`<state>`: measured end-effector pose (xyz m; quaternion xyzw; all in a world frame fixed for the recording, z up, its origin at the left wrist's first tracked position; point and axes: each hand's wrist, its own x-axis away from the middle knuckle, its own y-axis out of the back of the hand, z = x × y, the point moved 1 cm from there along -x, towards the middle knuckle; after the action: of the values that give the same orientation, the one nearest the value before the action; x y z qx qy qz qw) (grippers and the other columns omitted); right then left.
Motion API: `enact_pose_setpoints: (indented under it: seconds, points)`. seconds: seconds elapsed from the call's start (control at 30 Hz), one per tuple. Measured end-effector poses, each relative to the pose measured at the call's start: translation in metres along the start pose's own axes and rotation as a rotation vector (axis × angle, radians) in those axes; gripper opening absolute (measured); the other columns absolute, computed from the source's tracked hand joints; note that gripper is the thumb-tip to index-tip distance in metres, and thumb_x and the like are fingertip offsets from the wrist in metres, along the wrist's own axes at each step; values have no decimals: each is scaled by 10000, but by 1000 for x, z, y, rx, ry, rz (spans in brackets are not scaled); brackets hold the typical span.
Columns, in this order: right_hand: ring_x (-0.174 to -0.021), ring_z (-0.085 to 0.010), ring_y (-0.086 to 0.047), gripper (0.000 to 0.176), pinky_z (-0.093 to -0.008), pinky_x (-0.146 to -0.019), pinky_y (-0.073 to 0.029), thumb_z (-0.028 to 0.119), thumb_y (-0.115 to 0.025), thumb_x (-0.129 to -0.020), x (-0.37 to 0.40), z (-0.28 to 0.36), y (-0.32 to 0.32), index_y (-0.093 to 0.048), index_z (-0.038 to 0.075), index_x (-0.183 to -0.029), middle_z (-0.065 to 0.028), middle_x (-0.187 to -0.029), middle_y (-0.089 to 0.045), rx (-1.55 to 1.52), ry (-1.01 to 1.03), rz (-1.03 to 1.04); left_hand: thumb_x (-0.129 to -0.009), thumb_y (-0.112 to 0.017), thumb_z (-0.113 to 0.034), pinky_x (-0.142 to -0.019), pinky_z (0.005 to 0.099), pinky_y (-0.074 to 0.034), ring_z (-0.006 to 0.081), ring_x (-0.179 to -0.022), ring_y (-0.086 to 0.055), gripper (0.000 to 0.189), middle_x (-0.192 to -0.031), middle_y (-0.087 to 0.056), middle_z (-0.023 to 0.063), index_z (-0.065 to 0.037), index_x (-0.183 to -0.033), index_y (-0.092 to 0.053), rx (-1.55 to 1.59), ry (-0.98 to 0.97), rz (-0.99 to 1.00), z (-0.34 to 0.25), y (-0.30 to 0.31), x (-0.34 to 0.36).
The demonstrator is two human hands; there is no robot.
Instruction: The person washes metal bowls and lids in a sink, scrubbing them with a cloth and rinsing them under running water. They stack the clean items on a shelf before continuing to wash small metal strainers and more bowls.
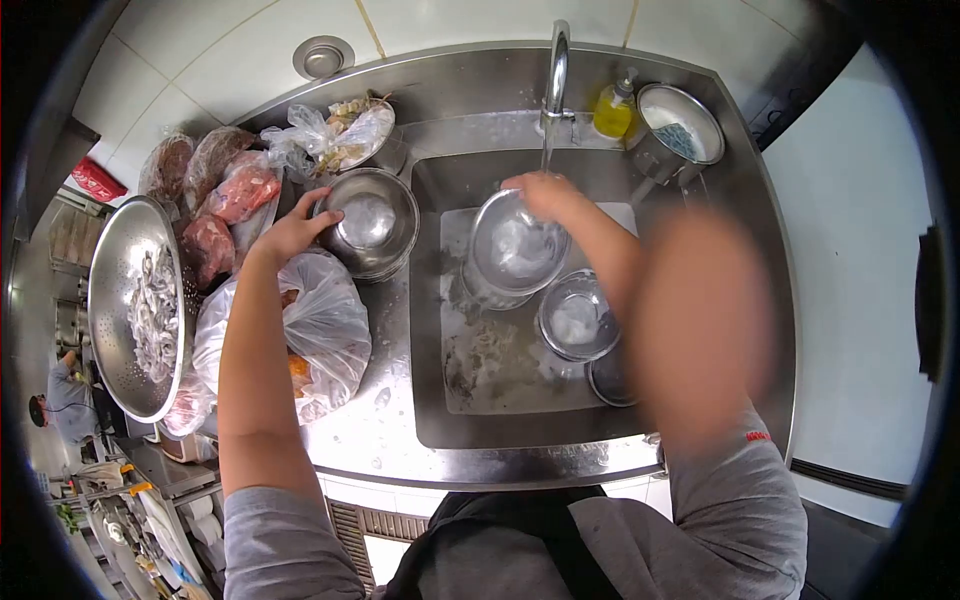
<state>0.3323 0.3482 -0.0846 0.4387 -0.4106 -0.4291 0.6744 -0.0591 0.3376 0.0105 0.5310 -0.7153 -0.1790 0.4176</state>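
My left hand grips the left rim of a round steel bowl on the counter left of the basin, thumb inside and fingers outside. Under the faucet, my right hand holds the upper rim of another steel bowl, tilted over the sink. Water runs from the spout close to that hand. A smaller bowl with water in it sits in the basin, and a dark round one is partly hidden by my right arm.
A colander of pale food pieces stands at the left, beside bagged meat and a white plastic bag. Behind the basin are yellow soap and a steel pot. A person is far left.
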Motion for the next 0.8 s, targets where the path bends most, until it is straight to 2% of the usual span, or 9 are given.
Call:
enact_pose_setpoints:
  seconds: [0.17, 0.3, 0.37, 0.4, 0.43, 0.5, 0.57, 0.73, 0.8]
  points:
    - [-1127, -322, -581, 434, -396, -982, -455, 108, -555, -867, -8, -14, 8, -582, 235, -1280, -133, -1205, -627, -98, 144, 135, -904, -397, -517, -1028, 373, -347, 307, -1230, -475, 655, -1375, -491, 143, -96, -1405, -412, -58, 114, 32, 20, -10, -34]
    - [-1055, -343, -591, 291, -413, -917, -469, 165, -553, -906, 8, -4, 35, -616, 178, -1190, -121, -1133, -649, -217, 134, -180, -884, -486, -429, -1015, 396, -371, 346, -1229, -480, 563, -1333, -505, 186, -80, -1325, -490, -311, 108, -60, 42, -12, -54]
    - [-961, -355, -603, 203, -444, -818, -479, 192, -583, -905, 27, 8, 47, -614, 108, -1088, -111, -1036, -664, -296, 203, -429, -810, -606, -271, -988, 436, -414, 386, -1147, -520, 468, -1176, -565, 217, -63, -1225, -549, -657, -18, -562, -26, -31, -11]
    - [-961, -355, -603, 203, -444, -818, -479, 192, -583, -905, 30, 7, 44, -614, 108, -1088, -111, -1036, -664, -295, 196, -433, -763, -643, -136, -895, 440, -465, 348, -1066, -556, 330, -1005, -596, 175, -54, -1081, -605, -685, -356, -714, -40, -42, -15]
    - [-959, -338, -610, 200, -424, -824, -478, 171, -581, -908, 31, 6, 41, -602, 96, -1092, -118, -1017, -665, -291, 271, -593, -756, -635, -103, -853, 456, -476, 359, -1039, -559, 257, -964, -599, 166, -46, -1006, -623, -579, -555, -707, -68, -55, -9]
    - [-957, -321, -618, 197, -404, -830, -478, 149, -578, -910, 33, 3, 30, -590, 84, -1096, -125, -997, -666, -278, 351, -749, -838, -647, -275, -857, 474, -466, 391, -985, -579, 319, -1006, -605, 179, -53, -1065, -632, -214, -514, -522, -113, -89, -11]
    - [-958, -243, -615, 188, -342, -864, -451, 119, -545, -939, 33, -10, 12, -562, 48, -1112, -111, -981, -656, -944, 56, -745, -884, -600, -405, -872, 464, -466, 387, -1011, -585, 424, -1089, -591, 185, -74, -1148, -618, -206, -562, -595, -137, -120, -25]
    - [-997, -170, -519, 226, -306, -893, -406, 99, -498, -971, 41, -29, -41, -461, 15, -1177, -106, -1120, -555, -1404, -197, -1068, -956, -458, -461, -974, 480, -405, 378, -1166, -515, 440, -1252, -526, 202, -155, -1245, -586, 107, -708, -319, -196, -168, -29]
    - [-1018, -163, -484, 233, -308, -901, -397, 95, -491, -975, 55, -34, -53, -425, 5, -1180, -106, -1163, -515, -1557, -299, -1143, -963, -440, -468, -964, 470, -412, 370, -1138, -533, 463, -1243, -540, 188, -140, -1265, -565, -86, -656, -515, -215, -187, -30]
